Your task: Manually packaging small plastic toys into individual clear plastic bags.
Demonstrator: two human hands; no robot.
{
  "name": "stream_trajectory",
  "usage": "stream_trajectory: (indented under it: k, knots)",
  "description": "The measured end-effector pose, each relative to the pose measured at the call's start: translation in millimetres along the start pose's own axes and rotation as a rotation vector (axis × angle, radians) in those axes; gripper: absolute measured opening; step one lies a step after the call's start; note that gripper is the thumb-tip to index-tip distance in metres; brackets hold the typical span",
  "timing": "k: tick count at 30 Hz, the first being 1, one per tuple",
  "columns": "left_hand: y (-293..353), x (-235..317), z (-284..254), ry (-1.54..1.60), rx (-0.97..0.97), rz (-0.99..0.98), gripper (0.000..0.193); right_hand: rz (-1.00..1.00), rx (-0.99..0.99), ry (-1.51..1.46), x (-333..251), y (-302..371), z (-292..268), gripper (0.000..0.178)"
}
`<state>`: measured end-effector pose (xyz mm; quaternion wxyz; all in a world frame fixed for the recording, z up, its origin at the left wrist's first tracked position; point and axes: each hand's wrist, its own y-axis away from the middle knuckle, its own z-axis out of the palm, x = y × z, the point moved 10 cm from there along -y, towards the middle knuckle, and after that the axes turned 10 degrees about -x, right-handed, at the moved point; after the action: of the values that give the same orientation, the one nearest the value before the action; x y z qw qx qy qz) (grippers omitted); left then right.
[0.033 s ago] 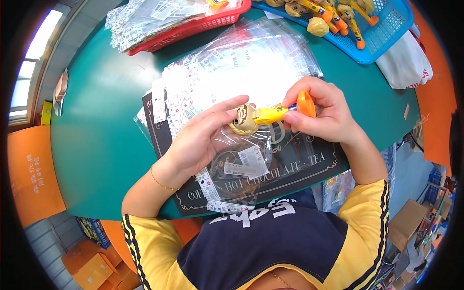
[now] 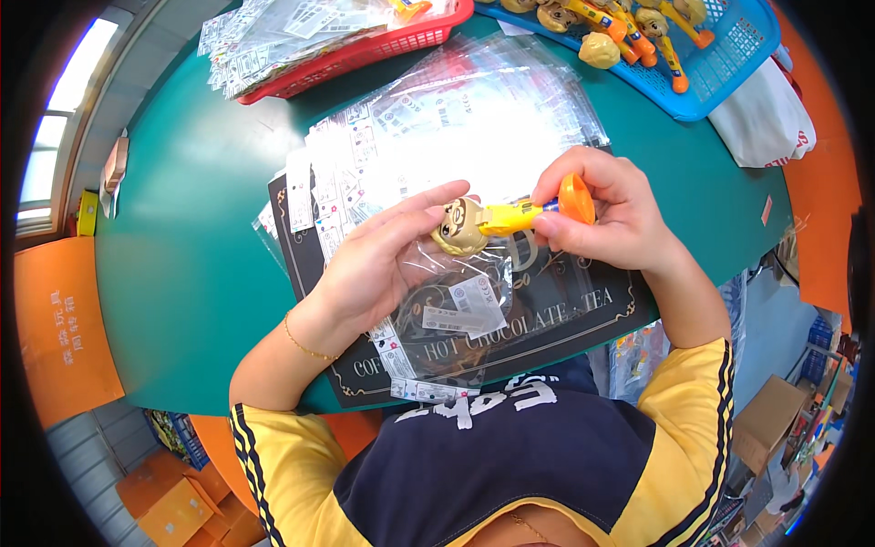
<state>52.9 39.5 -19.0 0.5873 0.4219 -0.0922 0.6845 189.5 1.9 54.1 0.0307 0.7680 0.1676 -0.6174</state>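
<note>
While the right hand [image 2: 612, 223] pinches the orange round base of a yellow toy figure [image 2: 510, 217], its fingers curled closed around that end, the left hand [image 2: 378, 260] holds a clear plastic bag [image 2: 460, 305] with the fingers half bent, fingertips touching the toy's tan head. The toy lies nearly level between both hands, above the middle of a black placemat [image 2: 565, 314] with a gold border, whose near edge runs close to the green table's [image 2: 182, 246] rim just before the person's chest. A spread stack of clear bags [image 2: 456, 137] covers the mat's far half. Beyond it, a red basket [image 2: 365, 50] of bagged items sits at the far left and a blue basket [image 2: 729, 68] of loose yellow toys at the far right, both well apart from the hands. Bare green tabletop lies open to the left of the mat, and a narrower strip to the right, where a white plastic bag [image 2: 761, 118] rests near the edge.
</note>
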Motion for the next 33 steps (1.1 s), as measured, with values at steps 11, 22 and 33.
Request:
stream_trajectory:
  k: [11, 22, 33]
  knots:
    - [1, -6, -1, 0.056, 0.021, 0.083, 0.049, 0.159, -0.04, -0.231, 14, -4, 22, 0.015]
    - [5, -3, 20, -0.143, -0.06, 0.135, 0.047, 0.65, 0.034, -0.785, 81, 9, 47, 0.026]
    - [-2, -10, 26, -0.18, -0.092, 0.121, 0.045, 0.649, -0.092, -0.671, 83, 8, 46, 0.024]
